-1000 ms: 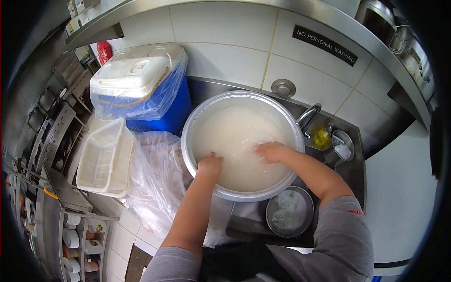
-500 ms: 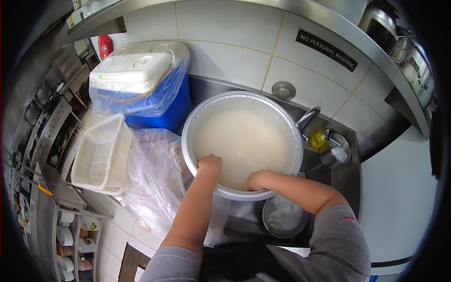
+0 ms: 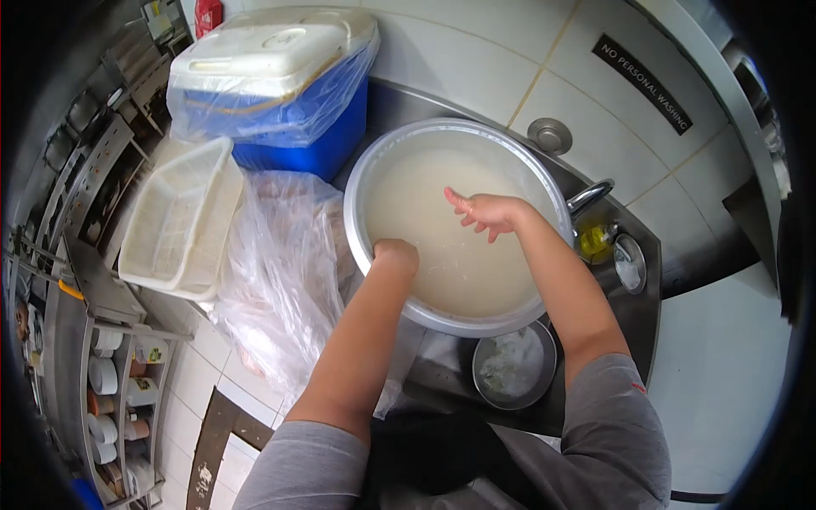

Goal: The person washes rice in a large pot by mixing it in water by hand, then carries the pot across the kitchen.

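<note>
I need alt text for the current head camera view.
A person's right hand is open above cloudy liquid in a large round metal basin, while the left hand dips in at the left edge. Around the basin are clear plastic, a blue cooler with a white lid and a smaller bowl of whitish material.

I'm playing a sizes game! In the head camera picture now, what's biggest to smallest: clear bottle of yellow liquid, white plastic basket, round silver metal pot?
1. Round silver metal pot
2. White plastic basket
3. Clear bottle of yellow liquid

They look clearly different in size here.
</note>
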A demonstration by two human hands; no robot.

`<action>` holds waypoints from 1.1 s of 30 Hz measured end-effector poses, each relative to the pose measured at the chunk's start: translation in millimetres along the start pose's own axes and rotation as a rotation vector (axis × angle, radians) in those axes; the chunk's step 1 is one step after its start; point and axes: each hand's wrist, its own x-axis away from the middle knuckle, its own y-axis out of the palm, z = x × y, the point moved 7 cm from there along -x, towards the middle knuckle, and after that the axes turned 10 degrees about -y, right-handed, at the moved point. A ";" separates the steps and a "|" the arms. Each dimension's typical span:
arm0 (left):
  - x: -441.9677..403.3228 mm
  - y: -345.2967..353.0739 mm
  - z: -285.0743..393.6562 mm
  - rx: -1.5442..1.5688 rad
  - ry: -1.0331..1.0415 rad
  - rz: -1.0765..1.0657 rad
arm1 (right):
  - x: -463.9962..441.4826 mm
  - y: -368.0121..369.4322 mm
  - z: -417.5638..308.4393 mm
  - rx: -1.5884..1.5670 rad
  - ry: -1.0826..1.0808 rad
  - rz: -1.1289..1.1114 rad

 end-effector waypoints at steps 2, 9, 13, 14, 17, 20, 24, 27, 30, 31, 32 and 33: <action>0.3 -2.1 -1.3 -0.036 -0.007 0.046 | -12.9 -3.7 4.5 -0.139 0.064 0.035; 0.3 -2.2 -2.9 -0.014 -0.011 0.006 | -32.1 4.3 13.7 -0.179 0.136 -0.021; 4.7 -3.9 -1.2 -0.051 0.006 -0.032 | -36.0 3.5 20.7 -0.188 0.133 0.042; 4.3 -3.8 -1.7 -0.054 0.004 -0.037 | -36.6 3.0 20.8 -0.176 0.122 0.043; 3.3 -2.7 -1.6 -0.057 0.001 -0.060 | -34.3 4.4 21.9 -0.179 0.098 0.045; 5.4 3.2 1.4 -0.141 0.042 -0.054 | -20.5 7.3 25.4 -0.151 0.071 0.117; 6.7 9.1 4.7 -0.163 0.081 0.068 | 10.9 47.6 44.6 0.446 -0.177 0.040; 20.6 19.4 -0.6 -0.213 0.100 0.002 | 104.5 96.3 26.1 0.450 -0.283 0.198; 34.2 35.3 -13.9 -0.234 0.073 -0.086 | 144.3 137.0 35.6 0.493 -0.335 0.314; 40.3 38.5 -17.8 -0.224 0.074 -0.088 | 157.1 145.3 25.1 0.617 -0.482 0.504; 46.6 40.0 -20.9 -0.216 0.076 -0.089 | 171.5 153.5 13.8 0.739 -0.627 0.700; 53.0 39.3 -23.2 -0.235 0.073 -0.079 | 173.3 163.3 13.3 0.732 -0.630 0.722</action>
